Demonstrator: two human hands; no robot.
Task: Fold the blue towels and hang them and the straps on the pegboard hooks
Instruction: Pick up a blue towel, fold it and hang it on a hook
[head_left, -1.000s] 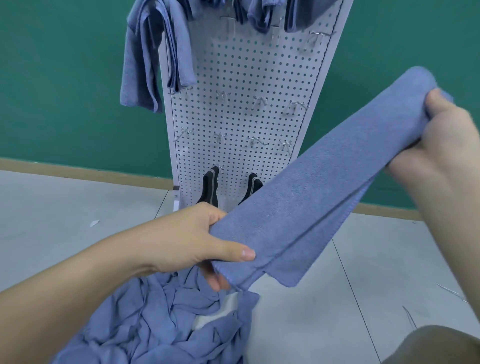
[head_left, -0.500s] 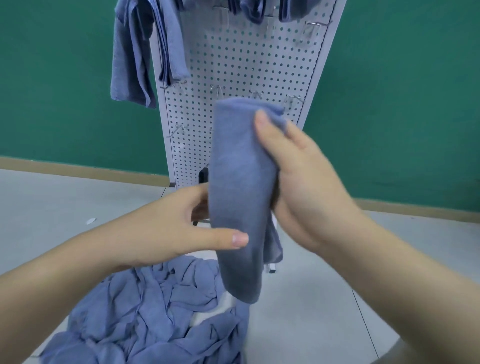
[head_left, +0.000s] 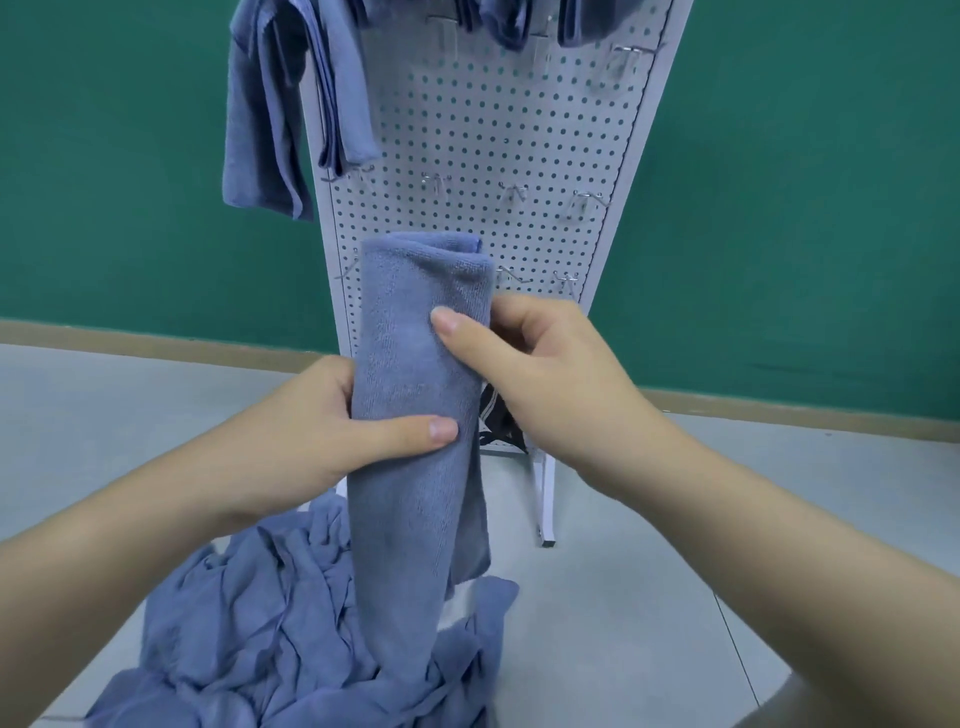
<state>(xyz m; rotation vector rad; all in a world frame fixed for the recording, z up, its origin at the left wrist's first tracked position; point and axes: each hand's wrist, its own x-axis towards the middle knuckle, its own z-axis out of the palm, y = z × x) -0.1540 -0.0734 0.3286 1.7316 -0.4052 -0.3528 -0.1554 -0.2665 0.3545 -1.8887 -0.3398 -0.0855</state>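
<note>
- A crumpled heap of blue towels (head_left: 291, 639) is seen on the grey floor (head_left: 649, 571), lower left.
- The folded blue terry towel (head_left: 415, 415) is held upright: gripped low by the left hand (head_left: 317, 431), pinched higher by the right hand (head_left: 540, 379).
- Folding is judged finished; a free metal hook (head_left: 587, 200) on the white pegboard (head_left: 493, 130) is needed next.

A folded towel (head_left: 415, 415) of matt, napped blue cloth before the perforated white-painted pegboard (head_left: 493, 156), bright wire hooks (head_left: 587, 200) on it, smooth grey floor (head_left: 675, 571) below.
</note>
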